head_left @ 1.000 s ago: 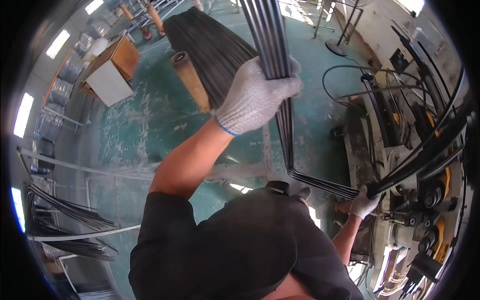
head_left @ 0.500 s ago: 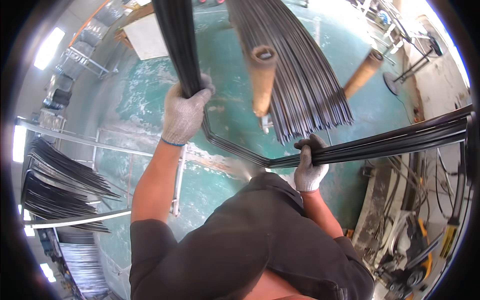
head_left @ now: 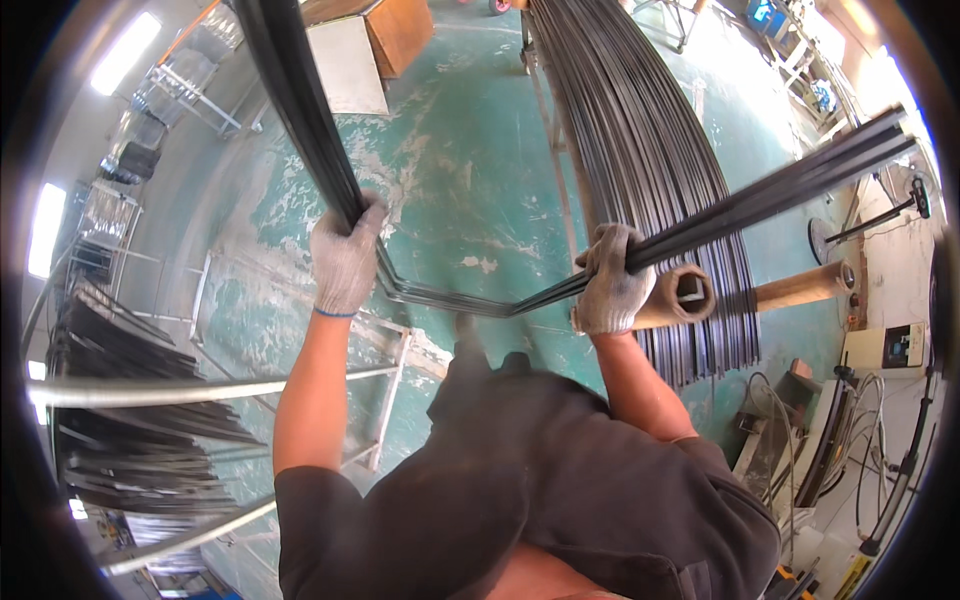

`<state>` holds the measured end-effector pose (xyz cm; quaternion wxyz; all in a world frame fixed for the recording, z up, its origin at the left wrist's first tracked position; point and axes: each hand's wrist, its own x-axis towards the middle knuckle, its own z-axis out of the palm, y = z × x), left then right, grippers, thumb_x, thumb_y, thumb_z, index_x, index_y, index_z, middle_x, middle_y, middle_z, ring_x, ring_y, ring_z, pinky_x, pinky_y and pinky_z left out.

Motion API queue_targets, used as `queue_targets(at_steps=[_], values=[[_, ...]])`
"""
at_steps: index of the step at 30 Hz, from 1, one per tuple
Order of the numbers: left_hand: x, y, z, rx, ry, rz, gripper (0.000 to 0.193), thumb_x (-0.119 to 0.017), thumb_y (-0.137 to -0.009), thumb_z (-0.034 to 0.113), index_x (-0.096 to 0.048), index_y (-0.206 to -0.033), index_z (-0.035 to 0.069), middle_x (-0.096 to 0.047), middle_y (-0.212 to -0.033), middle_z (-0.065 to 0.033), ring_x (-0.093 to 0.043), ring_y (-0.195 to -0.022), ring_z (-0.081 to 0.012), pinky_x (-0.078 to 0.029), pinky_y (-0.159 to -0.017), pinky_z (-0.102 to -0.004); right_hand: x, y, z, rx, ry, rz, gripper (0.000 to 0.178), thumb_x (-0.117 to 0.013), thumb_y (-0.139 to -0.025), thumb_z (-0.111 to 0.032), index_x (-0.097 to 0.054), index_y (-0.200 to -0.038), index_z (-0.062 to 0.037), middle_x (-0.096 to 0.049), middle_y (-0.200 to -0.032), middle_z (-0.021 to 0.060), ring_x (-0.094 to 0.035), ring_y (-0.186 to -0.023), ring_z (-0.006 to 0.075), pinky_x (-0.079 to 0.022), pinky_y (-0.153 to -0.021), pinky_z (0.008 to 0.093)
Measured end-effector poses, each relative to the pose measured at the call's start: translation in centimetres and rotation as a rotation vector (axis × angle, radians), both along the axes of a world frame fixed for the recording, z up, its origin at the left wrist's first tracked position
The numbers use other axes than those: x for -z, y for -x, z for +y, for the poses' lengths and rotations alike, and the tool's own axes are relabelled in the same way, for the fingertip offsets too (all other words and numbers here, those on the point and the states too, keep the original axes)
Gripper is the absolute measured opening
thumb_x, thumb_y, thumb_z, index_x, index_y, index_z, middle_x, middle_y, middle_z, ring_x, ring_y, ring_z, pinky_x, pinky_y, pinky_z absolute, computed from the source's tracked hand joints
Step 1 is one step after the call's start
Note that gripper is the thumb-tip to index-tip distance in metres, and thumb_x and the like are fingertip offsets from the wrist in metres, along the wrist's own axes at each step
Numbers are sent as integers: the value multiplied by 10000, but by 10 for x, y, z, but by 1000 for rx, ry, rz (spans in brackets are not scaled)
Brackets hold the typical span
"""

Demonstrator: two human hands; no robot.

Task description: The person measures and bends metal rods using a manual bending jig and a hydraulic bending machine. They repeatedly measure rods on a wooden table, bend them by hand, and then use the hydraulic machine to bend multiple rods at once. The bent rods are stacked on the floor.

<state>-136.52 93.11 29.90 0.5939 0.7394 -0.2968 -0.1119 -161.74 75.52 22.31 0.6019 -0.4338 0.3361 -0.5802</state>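
Observation:
A bundle of long black strips (head_left: 308,118) sags in a bent curve between my two gloved hands. My left hand (head_left: 345,258), in a light knit glove, is closed around the bundle's left stretch, which runs up past the top edge. Around its right stretch closes my right hand (head_left: 612,278), gloved alike; that stretch rises to cut ends at the upper right. Just behind my right hand lies a large stack of similar dark strips (head_left: 640,140) on a rack. A brown cardboard-like tube (head_left: 680,300) sticks out beside that hand, partly covered by it.
Metal rack rails (head_left: 220,392) holding more black strips (head_left: 150,430) stand at my left. A second brown tube (head_left: 805,287) juts out right of the stack. Wooden box (head_left: 400,35) and white panel (head_left: 345,65) stand far ahead. Cables (head_left: 870,420) and machinery line the right wall.
My view has turned to the right-hand rack's side. Both hands still grip the bundle; its right end has swung up and clear of the right-side equipment, now passing over the stack.

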Motion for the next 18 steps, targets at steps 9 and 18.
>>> queue_targets(at_steps=[9,18], values=[[36,-182,-178,269,92,41,151,-771,-999,61,-745,-1136,4,-748,-962,-32,-691,-874,-121,-544,-794,-288,79,-141,-90,222,-35,124,167,-682,-1093,-192,-672,-1030,-38,-679,-949,45,-579,-709,100,-571,-789,326],[119,-267,-371,518,-14,201,104,-761,-1012,49,-755,-1107,9,-770,-1047,-46,-712,-988,-146,-563,-918,-303,167,-204,-185,400,-119,459,330,-666,-1105,-339,-701,-1030,-19,-705,-914,73,-651,-876,156,-532,-853,337]])
